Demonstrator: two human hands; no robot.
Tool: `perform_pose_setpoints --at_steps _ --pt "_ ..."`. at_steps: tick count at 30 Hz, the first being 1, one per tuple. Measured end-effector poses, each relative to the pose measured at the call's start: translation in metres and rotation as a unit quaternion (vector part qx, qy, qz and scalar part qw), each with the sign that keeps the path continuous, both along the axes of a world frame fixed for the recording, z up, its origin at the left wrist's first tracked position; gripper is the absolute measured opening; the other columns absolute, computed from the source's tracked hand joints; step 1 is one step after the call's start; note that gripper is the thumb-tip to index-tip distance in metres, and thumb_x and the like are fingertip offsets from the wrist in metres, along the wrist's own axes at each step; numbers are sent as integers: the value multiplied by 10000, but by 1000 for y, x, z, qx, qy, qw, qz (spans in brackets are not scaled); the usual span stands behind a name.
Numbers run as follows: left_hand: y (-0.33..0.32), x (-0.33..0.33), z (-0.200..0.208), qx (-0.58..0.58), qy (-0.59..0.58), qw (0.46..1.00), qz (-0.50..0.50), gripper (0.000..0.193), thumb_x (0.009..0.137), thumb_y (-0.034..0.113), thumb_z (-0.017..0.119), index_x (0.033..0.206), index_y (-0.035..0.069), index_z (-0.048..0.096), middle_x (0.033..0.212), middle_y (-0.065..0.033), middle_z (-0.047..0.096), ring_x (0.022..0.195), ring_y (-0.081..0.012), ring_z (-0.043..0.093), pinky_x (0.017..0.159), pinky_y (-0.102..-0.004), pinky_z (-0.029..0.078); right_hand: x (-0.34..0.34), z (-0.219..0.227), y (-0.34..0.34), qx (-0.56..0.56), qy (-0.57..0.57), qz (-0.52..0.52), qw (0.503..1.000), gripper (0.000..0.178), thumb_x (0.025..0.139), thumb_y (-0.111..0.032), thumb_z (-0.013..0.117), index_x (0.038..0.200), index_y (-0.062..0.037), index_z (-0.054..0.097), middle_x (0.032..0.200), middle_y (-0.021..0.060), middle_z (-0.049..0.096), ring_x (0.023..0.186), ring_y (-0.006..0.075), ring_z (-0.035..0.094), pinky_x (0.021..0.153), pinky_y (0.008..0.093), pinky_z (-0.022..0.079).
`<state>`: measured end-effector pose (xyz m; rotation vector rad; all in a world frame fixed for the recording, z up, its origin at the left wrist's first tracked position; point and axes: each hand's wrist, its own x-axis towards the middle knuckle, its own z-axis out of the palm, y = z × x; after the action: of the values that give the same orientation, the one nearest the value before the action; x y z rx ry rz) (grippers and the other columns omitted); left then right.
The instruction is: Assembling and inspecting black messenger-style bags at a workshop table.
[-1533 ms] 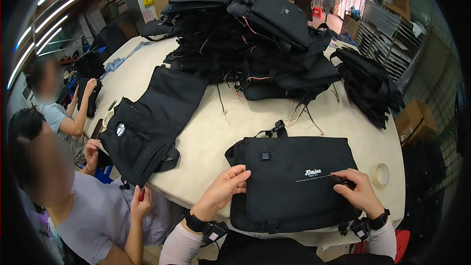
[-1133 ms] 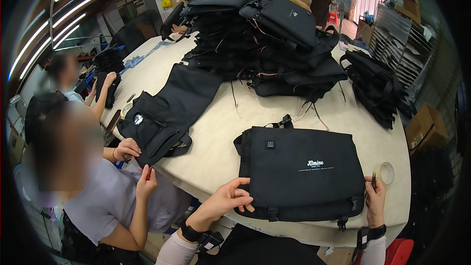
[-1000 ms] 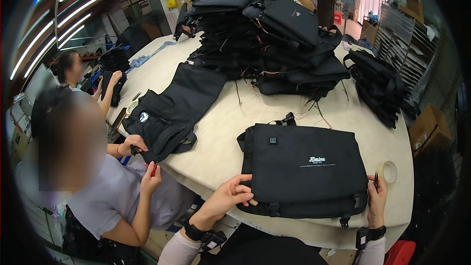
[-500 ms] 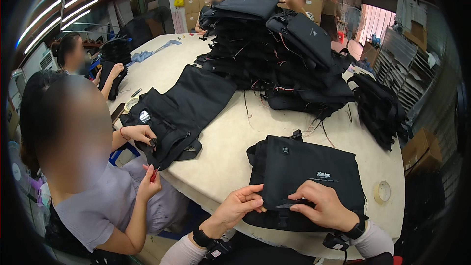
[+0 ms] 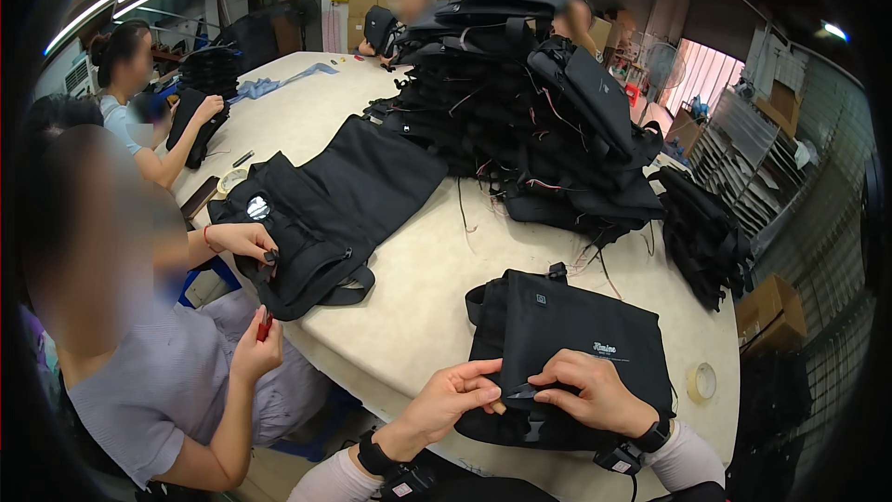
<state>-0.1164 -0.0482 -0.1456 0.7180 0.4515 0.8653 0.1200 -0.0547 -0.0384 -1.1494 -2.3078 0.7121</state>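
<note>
A black bag (image 5: pixel 595 316) lies flat on the table in front of me, its flap on top with pale lettering and a buckle at the lower edge. My right hand (image 5: pixel 585 392) is closed around small dark thread snips (image 5: pixel 524 391), their pointed tip toward my left hand, just over the flap. At the flap's left edge, my left hand (image 5: pixel 448 406) has thumb and fingers pinched together. A small tan bit (image 5: pixel 499 407) shows at its fingertips; what the pinch holds is too small to make out.
A tape roll (image 5: pixel 701 382) lies right of the bag on the pale table (image 5: pixel 409 316). Beyond rises a tall pile of black bags (image 5: pixel 520 121) with dangling threads. At my left, a co-worker (image 5: pixel 177 390) handles another black bag (image 5: pixel 325 214) and holds a red-handled tool (image 5: pixel 265 325).
The view has shifted slightly. The snips' tip has come nearer to my left fingertips. The co-worker's hands stay at their bag; a far person now holds up a dark item.
</note>
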Motion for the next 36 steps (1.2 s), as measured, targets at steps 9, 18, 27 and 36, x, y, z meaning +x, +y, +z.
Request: perform_pose_setpoints --at_steps 9,18,27,36 --pt "-1 0 4 -10 15 1000 -5 479 956 34 640 1396 -56 474 975 -105 704 885 -171 699 798 -262 547 5 2 13 59 -22 51 997 180 829 -207 759 983 -117 736 889 20 638 801 211 628 667 325 511" --pt "-2 -5 2 -21 2 1000 -1 470 949 28 649 1386 -47 494 975 -102 704 876 -181 703 797 -263 550 3 -5 19 66 -15 78 995 165 826 -213 758 964 -126 735 860 9 637 778 207 615 655 332 503" --pt "-4 -7 27 14 109 994 30 504 929 -27 626 1399 -11 446 910 -100 680 873 -189 682 839 -284 517 47 8 4 -185 193 -87 960 192 893 -92 692 1073 -26 684 1004 36 622 894 114 594 820 255 473" --pt "-8 -6 39 345 408 844 51 392 787 -93 662 1119 101 741 1064 -105 604 973 -207 632 858 -297 504 190 -14 -57 -183 228 -387 874 219 845 54 618 1052 -13 638 892 -51 605 797 23 512 740 183 401"
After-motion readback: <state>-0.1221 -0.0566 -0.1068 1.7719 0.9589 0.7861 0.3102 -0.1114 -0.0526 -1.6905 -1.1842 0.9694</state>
